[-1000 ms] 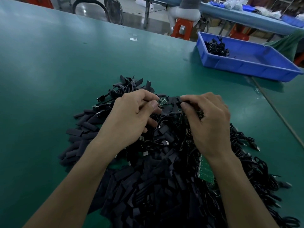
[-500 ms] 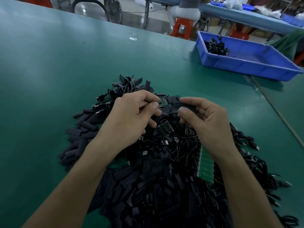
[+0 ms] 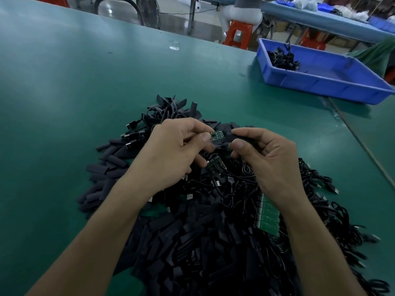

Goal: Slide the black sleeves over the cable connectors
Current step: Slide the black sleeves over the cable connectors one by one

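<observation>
head | left hand (image 3: pixel 171 154) pinches grn board (image 3: pixel 218 135) | right hand (image 3: pixel 271 159) pinches blk sleeve (image 3: pixel 236 136) just beside board

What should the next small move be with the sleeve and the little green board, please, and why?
Probably the right hand should ease the black sleeve leftward over the green board. The left hand pinches the board by its left end, the sleeve sits right beside its bare right end, roughly in line, and the board shows uncovered.

Bare green surface (image 3: pixel 89 86) lies open left and ahead of the heap of sleeves and cables (image 3: pixel 213 231); a blue bin (image 3: pixel 320 84) blocks the far right.
</observation>
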A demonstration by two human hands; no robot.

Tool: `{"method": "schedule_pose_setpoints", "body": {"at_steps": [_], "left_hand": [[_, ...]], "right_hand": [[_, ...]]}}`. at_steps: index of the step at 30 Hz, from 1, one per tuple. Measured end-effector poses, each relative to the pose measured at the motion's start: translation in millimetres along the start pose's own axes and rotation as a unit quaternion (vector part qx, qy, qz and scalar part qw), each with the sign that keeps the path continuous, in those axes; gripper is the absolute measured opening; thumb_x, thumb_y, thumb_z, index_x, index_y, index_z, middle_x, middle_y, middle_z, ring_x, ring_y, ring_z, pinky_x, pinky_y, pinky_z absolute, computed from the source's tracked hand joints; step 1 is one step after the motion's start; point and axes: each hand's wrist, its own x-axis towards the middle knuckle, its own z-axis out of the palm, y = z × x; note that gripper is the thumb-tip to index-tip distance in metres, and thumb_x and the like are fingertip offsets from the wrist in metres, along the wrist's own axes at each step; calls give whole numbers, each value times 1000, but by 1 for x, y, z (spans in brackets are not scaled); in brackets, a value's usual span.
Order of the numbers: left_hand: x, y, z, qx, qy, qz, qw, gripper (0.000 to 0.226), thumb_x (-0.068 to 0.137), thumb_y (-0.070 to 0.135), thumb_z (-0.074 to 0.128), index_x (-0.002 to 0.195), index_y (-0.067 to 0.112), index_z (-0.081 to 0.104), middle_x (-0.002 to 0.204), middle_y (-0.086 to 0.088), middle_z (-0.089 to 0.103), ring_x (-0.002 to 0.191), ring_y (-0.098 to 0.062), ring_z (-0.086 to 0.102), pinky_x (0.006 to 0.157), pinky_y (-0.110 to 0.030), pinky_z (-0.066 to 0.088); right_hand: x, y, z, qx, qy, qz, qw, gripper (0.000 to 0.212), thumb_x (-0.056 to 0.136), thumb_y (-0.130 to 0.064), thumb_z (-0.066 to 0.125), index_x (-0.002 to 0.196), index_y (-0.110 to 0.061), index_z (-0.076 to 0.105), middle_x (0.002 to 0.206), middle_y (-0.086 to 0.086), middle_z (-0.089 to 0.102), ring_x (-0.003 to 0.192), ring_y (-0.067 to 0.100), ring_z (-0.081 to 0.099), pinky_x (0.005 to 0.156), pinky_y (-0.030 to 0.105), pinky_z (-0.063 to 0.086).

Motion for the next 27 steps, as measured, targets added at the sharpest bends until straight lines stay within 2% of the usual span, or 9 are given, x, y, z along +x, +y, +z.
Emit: {"method": "schedule_pose_setpoints", "body": {"at_steps": [7,15,20,27], "left_hand": [[0,1,-1,-21,-8,-7,1000,14,102,18,56,106,27,67,86,14,76,64,-11,73,48,-16,48],[0,1,-1,-25,-16,-12,999,14,102,19,57,108,24,69,85,12,76,64,-13,73,48,-17,49],[-1,3,-1,-28,-18,-12,999,13,102,20,57,105,26,68,85,12,76,63,-13,73,49,-18,50],[-1,3,-3,-25,-28,-15,999,15,102,17,56,104,24,70,84,11,77,63,-12,73,49,-17,49]], "right_hand": [[1,-2,0,4,8,-6,1000,14,88,-12,72,95,-24,72,78,1,75,67,8,70,64,13,50],[-1,-2,3,7,14,0,1000,13,89,-10,72,95,-22,72,78,-7,75,64,5,69,61,11,50],[-2,-4,4,18,18,-6,1000,14,87,-10,73,97,-20,72,80,-2,76,64,5,69,61,12,51],[1,-5,-1,0,-25,-2,1000,20,80,-20,77,98,-25,73,80,-7,76,64,6,69,65,14,52]]}}
